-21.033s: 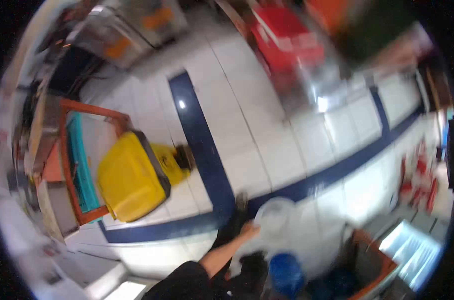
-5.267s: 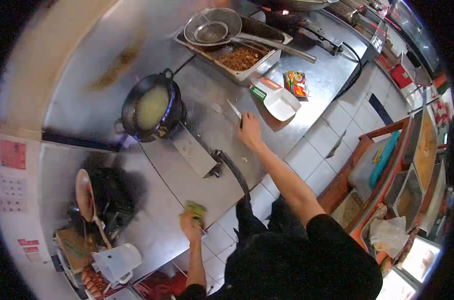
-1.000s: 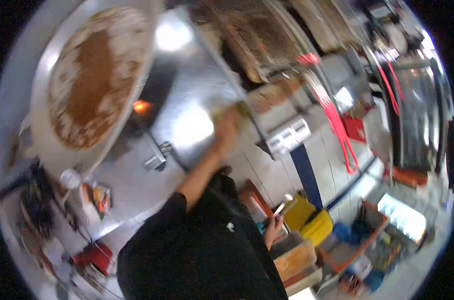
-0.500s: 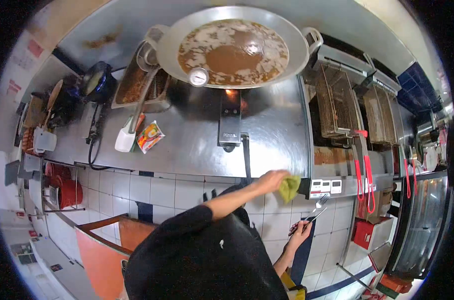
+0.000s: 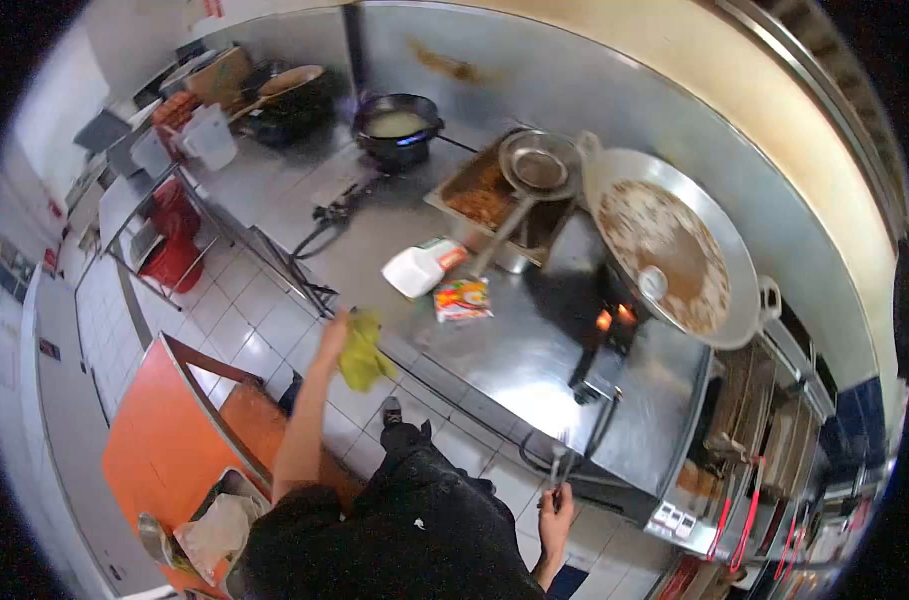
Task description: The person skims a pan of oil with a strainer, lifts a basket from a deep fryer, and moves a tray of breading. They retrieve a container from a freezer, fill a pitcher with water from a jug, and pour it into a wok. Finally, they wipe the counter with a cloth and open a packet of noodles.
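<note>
My left hand [image 5: 336, 335] is closed on a yellow-green cloth [image 5: 366, 354], over the floor beside the steel counter's front edge. My right hand [image 5: 556, 506] grips metal tongs [image 5: 561, 466] that point up toward the counter [image 5: 495, 350]. A large wok [image 5: 745, 285] of bubbling brown liquid sits over a lit burner, with a round thermometer [image 5: 654, 284] at its near side. A strainer [image 5: 543, 166] rests over a metal tray of brown food [image 5: 483, 203]. A white plastic scoop [image 5: 413, 271] and a colourful packet [image 5: 463, 300] lie on the counter.
A black pot [image 5: 399, 150] stands at the back left of the counter. An orange table [image 5: 165, 450] with a plastic bag [image 5: 225, 535] is at lower left. Red buckets [image 5: 172, 263] sit on a rack. Fryer baskets with red handles [image 5: 746, 515] hang at right.
The view has turned left, so the wok now shows further right. My left hand has carried the cloth leftward along the counter front. My right hand still holds the tongs.
</note>
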A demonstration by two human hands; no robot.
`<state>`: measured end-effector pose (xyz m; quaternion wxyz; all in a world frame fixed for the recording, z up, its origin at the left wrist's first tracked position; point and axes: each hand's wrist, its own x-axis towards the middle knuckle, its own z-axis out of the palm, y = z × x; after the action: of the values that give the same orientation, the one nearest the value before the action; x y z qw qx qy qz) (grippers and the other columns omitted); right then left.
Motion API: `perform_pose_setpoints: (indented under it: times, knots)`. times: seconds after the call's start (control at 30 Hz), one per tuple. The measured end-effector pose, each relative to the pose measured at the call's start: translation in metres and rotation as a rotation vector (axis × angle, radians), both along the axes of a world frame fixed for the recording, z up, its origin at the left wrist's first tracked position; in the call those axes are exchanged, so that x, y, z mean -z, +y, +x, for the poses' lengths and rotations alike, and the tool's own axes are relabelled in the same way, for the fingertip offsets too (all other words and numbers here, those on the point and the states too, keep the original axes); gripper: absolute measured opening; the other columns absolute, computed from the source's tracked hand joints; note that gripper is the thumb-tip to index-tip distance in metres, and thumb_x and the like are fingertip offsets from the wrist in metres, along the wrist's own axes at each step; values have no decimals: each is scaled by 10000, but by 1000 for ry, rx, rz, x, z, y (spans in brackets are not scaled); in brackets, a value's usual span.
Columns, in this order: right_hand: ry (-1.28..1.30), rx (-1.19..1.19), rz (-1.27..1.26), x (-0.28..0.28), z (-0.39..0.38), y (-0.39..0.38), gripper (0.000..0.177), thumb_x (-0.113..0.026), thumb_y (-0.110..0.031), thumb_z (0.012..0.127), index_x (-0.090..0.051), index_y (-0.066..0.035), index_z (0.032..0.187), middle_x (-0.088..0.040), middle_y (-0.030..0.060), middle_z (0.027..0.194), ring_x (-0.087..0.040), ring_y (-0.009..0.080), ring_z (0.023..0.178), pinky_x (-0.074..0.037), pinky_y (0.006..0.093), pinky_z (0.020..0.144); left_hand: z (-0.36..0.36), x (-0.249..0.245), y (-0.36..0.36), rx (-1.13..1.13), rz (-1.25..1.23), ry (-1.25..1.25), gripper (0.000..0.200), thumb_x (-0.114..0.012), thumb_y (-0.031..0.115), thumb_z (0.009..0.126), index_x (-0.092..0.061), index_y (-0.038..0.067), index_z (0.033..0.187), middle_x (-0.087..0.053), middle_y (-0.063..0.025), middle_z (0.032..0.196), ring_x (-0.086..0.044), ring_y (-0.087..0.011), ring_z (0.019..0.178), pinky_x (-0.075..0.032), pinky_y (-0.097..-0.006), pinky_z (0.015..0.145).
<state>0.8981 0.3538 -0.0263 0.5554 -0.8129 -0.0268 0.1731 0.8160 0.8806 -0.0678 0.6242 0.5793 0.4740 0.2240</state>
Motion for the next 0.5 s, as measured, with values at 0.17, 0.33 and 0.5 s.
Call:
perform_pose_setpoints:
  times: [0.17, 0.33, 0.5]
  knots:
    - [100, -357, 56, -11, 13, 173, 77, -531, -99, 885, -486, -53, 843, -494, 13, 658, -464, 97, 590, -375, 249, 544, -37, -167, 218, -248, 839, 202, 540, -422, 478, 928, -562, -28, 1051, -622, -225, 1006, -590, -358, 949, -441, -426, 808]
    - [203, -587, 255, -22, 15, 378, 45, -520, -70, 874, -513, -34, 850, -531, 35, 666, -509, 110, 603, -389, 260, 539, -6, -266, 500, -47, 901, 656, 738, -330, 624, 884, -537, -33, 1151, -569, -290, 1111, -503, -454, 1099, -392, -489, 944]
    - [273, -677, 372, -81, -1, 564, 89, -519, -114, 897, -509, -31, 865, -570, 68, 708, -551, 133, 623, -430, 251, 549, -17, -442, 391, 81, 1473, 18, 421, -456, 403, 924, -580, 74, 1156, -649, -150, 997, -618, -266, 926, -461, -365, 810]
